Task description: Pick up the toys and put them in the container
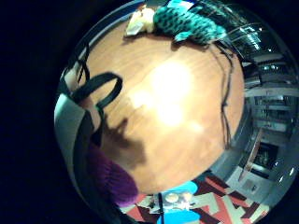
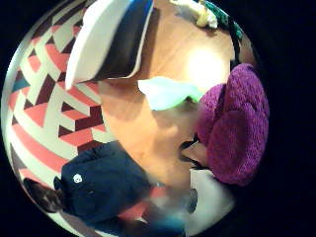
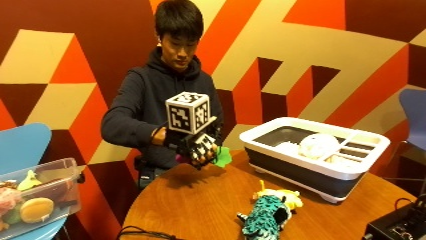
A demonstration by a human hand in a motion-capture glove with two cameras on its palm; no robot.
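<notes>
My gloved right hand (image 3: 196, 145) hovers above the near-left part of the round wooden table (image 3: 200, 205), fingers curled round a purple knitted toy (image 2: 237, 128) (image 1: 112, 179). A light green toy (image 3: 223, 156) (image 2: 168, 93) lies on the table just beside the hand. Farther along the table lie a teal knitted toy (image 3: 266, 217) (image 1: 187, 23) and a yellow toy (image 3: 279, 195) (image 1: 140, 21). The white and dark container (image 3: 319, 172) (image 2: 108, 39) stands at the table's right side, with a white ball (image 3: 318, 145) inside.
A clear plastic box (image 3: 36, 200) holding other toys sits on a blue chair at the left. Black cable (image 3: 140, 232) lies at the table's front edge, and a black device (image 3: 399, 227) occupies the front right corner.
</notes>
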